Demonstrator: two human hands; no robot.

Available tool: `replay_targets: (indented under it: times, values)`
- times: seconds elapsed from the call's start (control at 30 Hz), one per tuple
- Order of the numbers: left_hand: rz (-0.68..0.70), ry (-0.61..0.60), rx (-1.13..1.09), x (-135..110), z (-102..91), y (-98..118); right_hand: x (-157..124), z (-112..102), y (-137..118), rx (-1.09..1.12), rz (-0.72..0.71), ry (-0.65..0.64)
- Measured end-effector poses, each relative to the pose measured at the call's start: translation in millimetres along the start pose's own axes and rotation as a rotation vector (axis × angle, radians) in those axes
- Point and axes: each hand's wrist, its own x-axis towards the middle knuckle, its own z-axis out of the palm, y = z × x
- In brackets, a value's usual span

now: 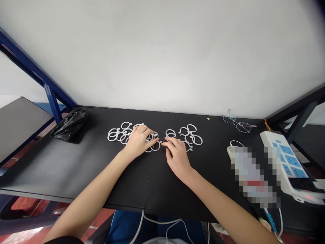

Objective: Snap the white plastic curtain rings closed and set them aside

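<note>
Thin white rings with small knobs, like curtain rings, lie on the black table (122, 173) in two loose groups. My left hand (138, 138) rests palm down over the right side of the left group of rings (125, 132), thumb stretched out and apart from the fingers. Some rings show between that thumb and the fingers, and others are hidden beneath. My right hand (177, 154) is at the near left side of the right group of rings (190, 133), its fingers spread and pointing left. It partly covers a few rings. Neither hand visibly grips a ring.
A crumpled black plastic bag (69, 125) lies at the left. Eyeglasses (243, 127) sit at the back right near the white wall. A blurred phone-like object (250, 176) and a white power strip (289, 159) lie at the right. White cables (162, 223) hang at the front edge.
</note>
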Motion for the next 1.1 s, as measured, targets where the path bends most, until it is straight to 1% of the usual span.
replay_targets:
  times: [0.23,0.57,0.73,0.87,1.0,1.1]
  values:
    - [-0.004,-0.033,0.001,-0.3,-0.7,1.0,-0.4,1.3,5.2,0.129,0.023,-0.032]
    - [-0.002,-0.035,0.017,0.3,-1.0,1.5,0.3,3.0,5.9,0.204,-0.004,0.06]
    - [0.005,-0.021,0.009,-0.6,-0.2,1.3,2.4,0.4,2.9,0.156,0.005,0.01]
    - [0.008,-0.021,-0.005,-0.8,-0.2,1.3,2.5,-0.3,2.8,0.172,0.011,-0.035]
    - [0.001,-0.035,-0.015,-0.8,-0.4,1.4,1.9,0.2,3.9,0.182,0.011,-0.043]
    - [0.003,-0.041,-0.011,-0.8,-0.5,1.6,1.8,0.0,3.9,0.193,-0.005,-0.022]
